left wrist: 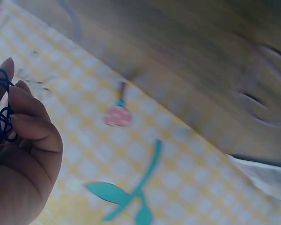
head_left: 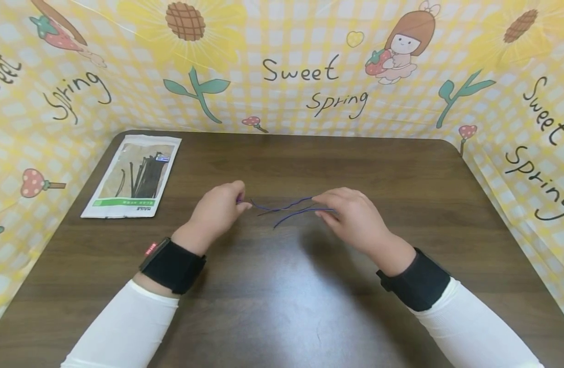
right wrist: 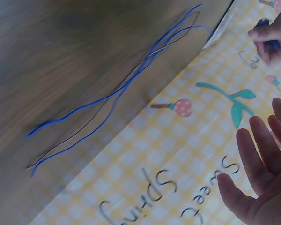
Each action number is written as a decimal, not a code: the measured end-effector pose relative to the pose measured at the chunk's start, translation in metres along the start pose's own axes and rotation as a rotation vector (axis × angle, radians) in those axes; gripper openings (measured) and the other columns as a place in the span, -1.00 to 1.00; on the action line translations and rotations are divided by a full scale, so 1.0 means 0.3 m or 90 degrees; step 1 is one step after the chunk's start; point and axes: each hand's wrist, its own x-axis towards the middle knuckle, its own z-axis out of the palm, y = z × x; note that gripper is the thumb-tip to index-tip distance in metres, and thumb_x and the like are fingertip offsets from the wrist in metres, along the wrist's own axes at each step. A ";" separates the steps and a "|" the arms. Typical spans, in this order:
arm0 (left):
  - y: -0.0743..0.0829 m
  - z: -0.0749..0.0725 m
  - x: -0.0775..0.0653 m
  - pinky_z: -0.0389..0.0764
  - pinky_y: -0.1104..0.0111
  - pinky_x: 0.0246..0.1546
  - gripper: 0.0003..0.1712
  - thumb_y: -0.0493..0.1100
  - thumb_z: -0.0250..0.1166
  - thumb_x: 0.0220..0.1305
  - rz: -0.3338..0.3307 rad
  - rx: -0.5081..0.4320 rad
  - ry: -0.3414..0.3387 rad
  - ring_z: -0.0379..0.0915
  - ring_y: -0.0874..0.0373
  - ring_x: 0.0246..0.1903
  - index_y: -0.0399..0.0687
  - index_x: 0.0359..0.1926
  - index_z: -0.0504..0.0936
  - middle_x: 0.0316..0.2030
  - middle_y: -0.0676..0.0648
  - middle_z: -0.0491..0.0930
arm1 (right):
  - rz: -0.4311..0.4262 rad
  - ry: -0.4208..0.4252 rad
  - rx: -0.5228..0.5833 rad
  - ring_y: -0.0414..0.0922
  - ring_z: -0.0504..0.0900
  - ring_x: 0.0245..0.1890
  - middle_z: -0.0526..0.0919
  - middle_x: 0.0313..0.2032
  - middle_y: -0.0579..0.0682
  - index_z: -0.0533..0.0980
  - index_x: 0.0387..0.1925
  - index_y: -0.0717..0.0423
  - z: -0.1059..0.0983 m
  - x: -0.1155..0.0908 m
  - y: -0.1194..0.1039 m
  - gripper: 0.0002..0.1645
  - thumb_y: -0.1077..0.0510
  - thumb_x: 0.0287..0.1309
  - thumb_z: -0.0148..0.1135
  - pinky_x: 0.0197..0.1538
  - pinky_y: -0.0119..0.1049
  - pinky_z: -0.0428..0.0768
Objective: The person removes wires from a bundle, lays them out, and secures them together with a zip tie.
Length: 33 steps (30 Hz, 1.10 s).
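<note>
Several thin blue strands (head_left: 286,208) lie loosely across the middle of the dark wooden table (head_left: 282,306). My left hand (head_left: 238,202) pinches their left end. In the left wrist view its curled fingers (left wrist: 30,126) hold a small tangled blue coil (left wrist: 0,117). My right hand (head_left: 325,207) hovers at the strands' right end with its fingers nearly straight. The right wrist view shows this right hand (right wrist: 257,154) open and empty, with the blue strands (right wrist: 131,84) stretched along the table away from it. The left hand (right wrist: 267,37) shows at the strands' far end.
A flat packet of black cable ties (head_left: 135,176) lies at the table's far left corner. A yellow checked cloth (head_left: 305,76) printed with "Sweet Spring" walls in the table at the back and on both sides.
</note>
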 end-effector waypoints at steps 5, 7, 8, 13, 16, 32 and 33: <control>0.102 0.023 0.008 0.39 0.27 -0.50 -0.71 -0.16 0.37 0.21 0.043 -0.012 -0.005 0.36 0.09 -0.52 -0.10 -0.39 0.37 -0.54 -0.02 0.41 | -0.027 0.023 0.011 -0.01 0.66 -0.18 0.72 -0.24 0.02 0.67 -0.16 0.15 0.011 0.027 -0.044 -0.72 0.23 0.03 0.44 -0.13 -0.07 0.58; 0.136 0.034 0.012 0.41 0.27 -0.49 -0.70 -0.16 0.38 0.19 0.057 -0.014 -0.007 0.37 0.10 -0.51 -0.10 -0.38 0.38 -0.53 -0.02 0.43 | -0.034 0.024 0.019 -0.02 0.67 -0.19 0.72 -0.26 0.01 0.67 -0.18 0.15 0.018 0.037 -0.058 -0.73 0.23 0.02 0.44 -0.16 -0.08 0.58; 0.152 0.041 0.014 0.43 0.27 -0.48 -0.71 -0.17 0.39 0.19 0.063 -0.015 -0.010 0.38 0.11 -0.51 -0.10 -0.38 0.38 -0.52 -0.02 0.44 | -0.037 0.024 0.023 -0.03 0.67 -0.20 0.72 -0.26 0.00 0.67 -0.18 0.15 0.023 0.041 -0.064 -0.74 0.23 0.02 0.44 -0.16 -0.09 0.58; 0.219 0.068 0.023 0.44 0.33 -0.47 -0.75 -0.20 0.35 0.23 0.098 -0.034 -0.035 0.37 0.14 -0.49 -0.10 -0.36 0.40 -0.50 -0.01 0.44 | -0.047 0.020 0.041 -0.07 0.67 -0.23 0.73 -0.27 -0.02 0.68 -0.21 0.15 0.051 0.056 -0.089 -0.77 0.20 0.04 0.43 -0.19 -0.15 0.60; 0.245 0.081 0.027 0.44 0.34 -0.44 -0.80 -0.21 0.31 0.27 0.111 -0.051 -0.046 0.36 0.14 -0.46 -0.09 -0.34 0.41 -0.49 -0.01 0.44 | -0.050 0.011 0.039 -0.08 0.67 -0.24 0.72 -0.29 -0.03 0.68 -0.26 0.14 0.067 0.057 -0.094 -0.84 0.19 0.08 0.40 -0.18 -0.19 0.59; 0.250 0.110 0.016 0.37 0.34 -0.62 -0.66 0.09 0.25 0.24 0.195 -0.008 0.041 0.26 0.21 -0.64 -0.08 -0.42 0.47 -0.64 0.07 0.32 | 0.055 0.007 0.052 -0.09 0.66 -0.27 0.72 -0.31 -0.03 0.67 -0.31 0.11 0.062 0.033 -0.043 -0.92 0.26 0.11 0.35 -0.21 -0.18 0.60; 0.248 0.111 0.016 0.36 0.34 -0.62 -0.67 0.06 0.22 0.29 0.204 -0.006 0.043 0.25 0.20 -0.65 -0.07 -0.43 0.47 -0.65 0.07 0.30 | 0.058 0.006 0.047 -0.08 0.66 -0.27 0.72 -0.31 -0.03 0.67 -0.31 0.10 0.061 0.031 -0.039 -0.92 0.28 0.11 0.35 -0.21 -0.17 0.59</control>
